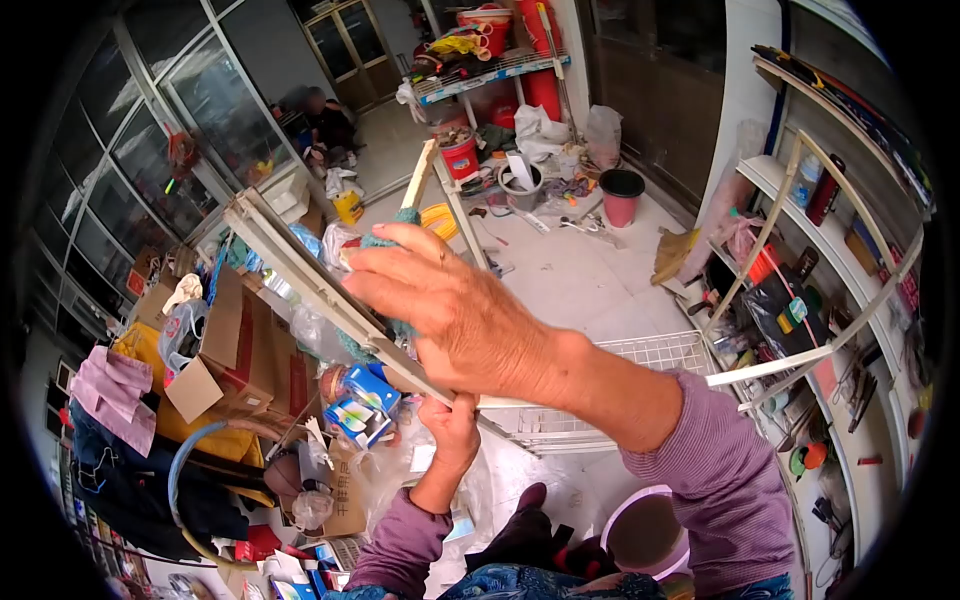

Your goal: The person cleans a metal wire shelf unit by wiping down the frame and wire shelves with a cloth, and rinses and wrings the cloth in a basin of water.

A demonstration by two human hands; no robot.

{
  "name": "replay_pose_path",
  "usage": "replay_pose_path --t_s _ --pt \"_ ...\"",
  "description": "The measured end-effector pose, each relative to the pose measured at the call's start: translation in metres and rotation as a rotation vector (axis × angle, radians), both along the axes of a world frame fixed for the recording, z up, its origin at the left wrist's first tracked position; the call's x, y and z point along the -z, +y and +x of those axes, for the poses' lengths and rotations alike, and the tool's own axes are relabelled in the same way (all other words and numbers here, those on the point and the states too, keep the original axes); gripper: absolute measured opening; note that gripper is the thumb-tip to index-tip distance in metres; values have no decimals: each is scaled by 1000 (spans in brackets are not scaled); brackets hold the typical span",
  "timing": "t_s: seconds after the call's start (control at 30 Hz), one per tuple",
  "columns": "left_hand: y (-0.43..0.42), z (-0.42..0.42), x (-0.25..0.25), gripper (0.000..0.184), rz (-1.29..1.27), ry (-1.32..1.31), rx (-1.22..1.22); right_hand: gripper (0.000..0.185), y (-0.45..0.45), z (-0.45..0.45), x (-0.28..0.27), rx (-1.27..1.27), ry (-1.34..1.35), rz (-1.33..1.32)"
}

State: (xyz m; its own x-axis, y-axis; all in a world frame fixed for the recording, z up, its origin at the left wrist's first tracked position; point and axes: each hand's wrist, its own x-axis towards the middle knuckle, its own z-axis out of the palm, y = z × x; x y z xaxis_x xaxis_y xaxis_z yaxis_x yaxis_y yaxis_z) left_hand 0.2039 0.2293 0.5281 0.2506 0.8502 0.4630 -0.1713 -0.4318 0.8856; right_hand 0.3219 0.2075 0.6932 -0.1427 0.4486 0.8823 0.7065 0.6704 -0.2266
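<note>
A white metal rack (310, 285) tilts in front of me, with bars running toward the upper left and a curved frame on the right. My left hand (452, 432) is closed around one of its lower bars. Above it, my right hand (455, 305) curls over a teal-green cloth (408, 216), which lies against the rack's bars. Part of that cloth is hidden beneath the fingers. The rack's wire mesh shelf (655, 355) shows beyond my right forearm.
At left stand an open cardboard box (240, 345) and piled bags. A pinkish basin (648, 530) sits by my feet. Farther off are a black-rimmed bucket (622, 195) and a cluttered table (490, 75). White shelves (835, 255) line the right. Another person (330, 125) is in the background.
</note>
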Motion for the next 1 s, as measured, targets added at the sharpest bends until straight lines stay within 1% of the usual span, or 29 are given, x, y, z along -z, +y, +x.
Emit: replay_pose_path --t_s 0.03,0.1,0.17,0.23,0.3,0.33,0.4,0.43,0.5,0.57,0.63,0.67,0.7,0.73,0.77,0.8,0.83,0.87,0.9,0.97,1.0 --pt "1 2 0 12 3 -1 -8 50 7 4 -1 -8 -1 3" --pt "2 2 0 13 -160 -114 113 24 17 11 -4 38 -109 7" --pt "0 1 1 14 -170 -120 103 19 26 24 -6 79 -126 70" --pt "-2 -1 7 14 -132 -127 79 22 51 50 -3 153 -131 82" --pt "-1 -1 5 14 -187 -134 86 26 82 75 -4 204 -168 115" --pt "1 1 7 14 -153 -141 88 26 94 86 -6 198 -166 106" --pt "4 4 7 14 -121 -153 84 31 115 104 -12 253 -207 -105" --pt "5 4 7 14 -111 -151 65 31 122 108 -13 248 -206 -110" --pt "5 3 6 13 -107 -135 40 31 128 108 -10 198 -103 -67" --pt "5 4 7 14 -158 -155 78 31 124 103 -8 185 -86 -65" --pt "2 4 7 14 -149 -149 53 30 111 92 -3 141 -25 36" --pt "3 5 6 15 -111 -127 50 32 105 84 2 73 18 95" --pt "4 6 6 15 -71 -109 49 32 95 72 5 63 15 89" --pt "6 5 7 13 -116 -38 12 33 80 58 5 -26 31 92" --pt "7 5 9 13 -114 -41 15 33 64 46 2 -110 47 103" --pt "9 4 10 13 -113 -64 23 33 49 37 -1 -110 42 108" --pt "9 4 10 12 -113 -88 28 34 36 28 -4 -154 62 64" --pt "5 4 9 11 -179 -118 58 34 23 19 -1 -197 85 17" --pt "6 2 11 11 -176 -123 58 37 13 9 5 -227 158 73" --pt "5 1 20 11 -111 -92 66 44 -1 -3 5 -192 225 54" --pt "6 -1 17 10 -37 6 32 44 0 0 4 -189 211 63"
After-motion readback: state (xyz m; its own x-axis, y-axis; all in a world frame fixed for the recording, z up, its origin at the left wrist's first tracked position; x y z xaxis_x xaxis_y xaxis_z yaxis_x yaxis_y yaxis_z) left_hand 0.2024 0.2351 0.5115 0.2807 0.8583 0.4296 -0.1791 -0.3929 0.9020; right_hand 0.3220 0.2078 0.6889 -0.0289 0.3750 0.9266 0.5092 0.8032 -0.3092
